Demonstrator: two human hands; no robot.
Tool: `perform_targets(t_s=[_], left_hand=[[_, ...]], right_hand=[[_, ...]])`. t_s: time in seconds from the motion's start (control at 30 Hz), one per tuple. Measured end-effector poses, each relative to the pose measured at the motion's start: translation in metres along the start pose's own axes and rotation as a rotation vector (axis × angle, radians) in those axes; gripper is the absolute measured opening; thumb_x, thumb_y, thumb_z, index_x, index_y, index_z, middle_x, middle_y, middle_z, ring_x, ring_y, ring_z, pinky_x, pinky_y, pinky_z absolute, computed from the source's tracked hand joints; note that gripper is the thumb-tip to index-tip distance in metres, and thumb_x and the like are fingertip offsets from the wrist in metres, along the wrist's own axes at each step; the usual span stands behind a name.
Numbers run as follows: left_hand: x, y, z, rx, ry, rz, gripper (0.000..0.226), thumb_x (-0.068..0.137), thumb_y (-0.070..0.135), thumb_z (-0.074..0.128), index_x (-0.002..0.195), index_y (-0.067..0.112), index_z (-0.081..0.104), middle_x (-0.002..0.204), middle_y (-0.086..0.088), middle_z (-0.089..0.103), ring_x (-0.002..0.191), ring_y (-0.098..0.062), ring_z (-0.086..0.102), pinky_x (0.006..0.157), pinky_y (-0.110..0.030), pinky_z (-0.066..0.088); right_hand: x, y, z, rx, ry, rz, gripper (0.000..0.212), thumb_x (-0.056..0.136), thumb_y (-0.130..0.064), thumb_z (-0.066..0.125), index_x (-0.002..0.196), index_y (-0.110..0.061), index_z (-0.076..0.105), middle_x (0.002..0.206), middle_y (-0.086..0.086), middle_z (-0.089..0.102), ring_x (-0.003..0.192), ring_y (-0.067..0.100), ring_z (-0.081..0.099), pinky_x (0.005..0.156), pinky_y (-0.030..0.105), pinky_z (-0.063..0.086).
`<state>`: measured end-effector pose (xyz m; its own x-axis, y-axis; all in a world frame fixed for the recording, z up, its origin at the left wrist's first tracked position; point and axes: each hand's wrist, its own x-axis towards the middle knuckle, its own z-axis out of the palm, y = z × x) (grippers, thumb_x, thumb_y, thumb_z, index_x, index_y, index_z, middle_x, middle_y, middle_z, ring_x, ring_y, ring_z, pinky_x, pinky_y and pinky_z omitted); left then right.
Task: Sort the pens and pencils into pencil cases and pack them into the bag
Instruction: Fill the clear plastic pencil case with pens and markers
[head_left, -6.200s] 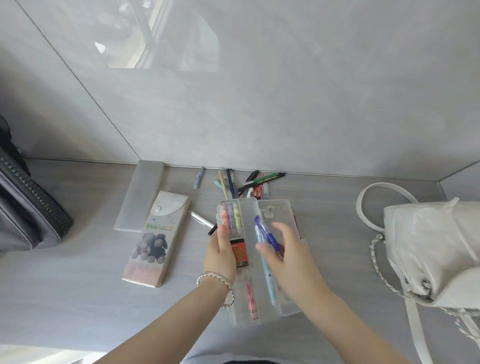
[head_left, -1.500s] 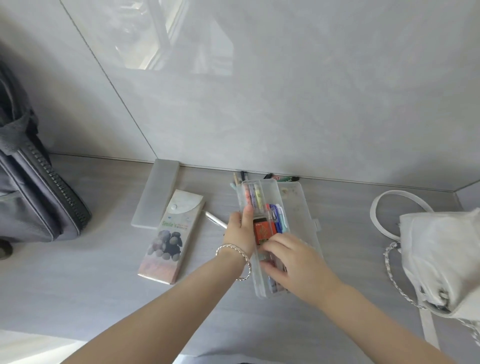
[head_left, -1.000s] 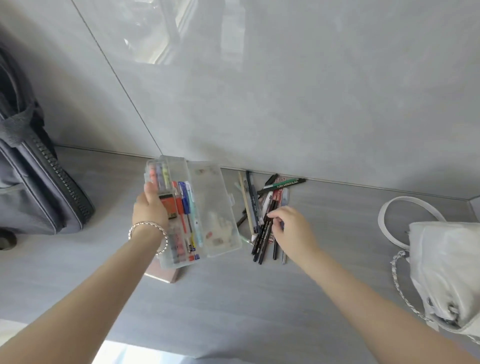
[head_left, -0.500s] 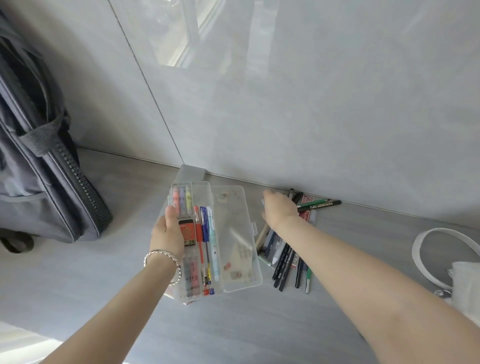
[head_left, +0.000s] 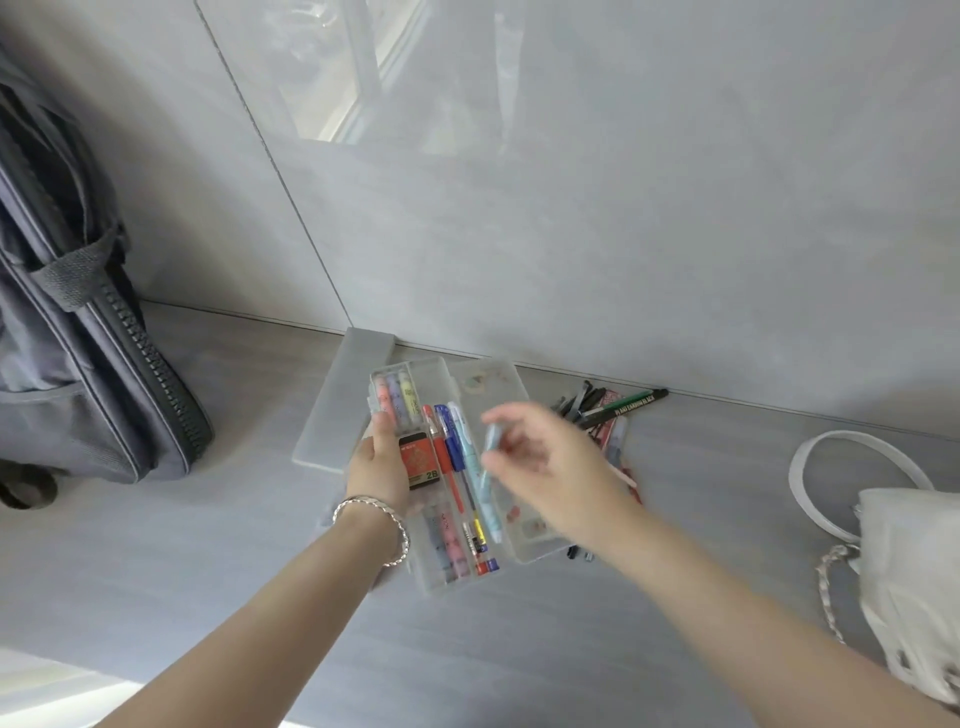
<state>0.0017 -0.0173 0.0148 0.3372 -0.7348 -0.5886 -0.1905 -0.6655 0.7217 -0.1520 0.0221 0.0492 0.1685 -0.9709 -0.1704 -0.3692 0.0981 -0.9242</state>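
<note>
My left hand (head_left: 380, 462) holds an open clear plastic pencil case (head_left: 431, 566) at its left edge, above the counter. Highlighters, a red pen, blue pens and an orange 2B lead box (head_left: 420, 460) lie in its tray. Its lid (head_left: 535, 535) lies open to the right. My right hand (head_left: 550, 462) hovers over the lid, pinching a pale blue pen (head_left: 491, 441); the hand is blurred. A pile of loose pens and pencils (head_left: 608, 415) lies by the wall behind it, including a green pencil (head_left: 631, 404).
A grey backpack (head_left: 78, 353) stands at the left against the wall. A frosted flat case (head_left: 345, 395) lies under the clear one. A white handbag (head_left: 909, 582) with a chain strap sits at the right edge. The grey wall runs close behind.
My right hand has come back from the loose pile with a pale blue pen and is now over the open case. The left hand still holds the case.
</note>
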Motion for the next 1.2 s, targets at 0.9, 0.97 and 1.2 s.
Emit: perform_targets(t_s=[0.9,0.97,1.2], left_hand=[[-0.051,-0.016,0.022,-0.133,-0.137,0.181,0.039,0.094,0.051,0.029,0.107,0.022,0.051,0.088,0.005,0.061,0.086,-0.014,0.061,0.076,-0.034,0.052],[-0.049,-0.017,0.02,-0.141,-0.16,0.147,0.041,0.093,0.053,0.029,0.112,0.024,0.051,0.094,0.001,0.063,0.09,-0.02,0.063,0.076,-0.042,0.056],[-0.045,-0.024,0.019,-0.133,-0.134,0.09,0.047,0.093,0.056,0.025,0.115,0.025,0.052,0.09,0.001,0.063,0.086,-0.016,0.059,0.077,-0.029,0.044]], right_hand=[[-0.077,0.04,0.014,-0.359,0.396,-0.288,0.028,0.083,-0.033,0.051,0.106,-0.022,0.063,0.102,-0.007,0.048,0.097,0.005,0.044,0.09,0.011,0.034],[-0.075,0.042,-0.006,-0.134,0.616,-0.052,0.036,0.084,-0.039,0.048,0.113,-0.021,0.06,0.11,-0.005,0.052,0.108,0.008,0.047,0.097,0.019,0.036],[-0.077,0.049,-0.031,0.731,0.324,0.599,0.035,0.098,-0.032,0.035,0.101,-0.015,0.065,0.094,-0.002,0.073,0.086,0.014,0.065,0.077,0.031,0.049]])
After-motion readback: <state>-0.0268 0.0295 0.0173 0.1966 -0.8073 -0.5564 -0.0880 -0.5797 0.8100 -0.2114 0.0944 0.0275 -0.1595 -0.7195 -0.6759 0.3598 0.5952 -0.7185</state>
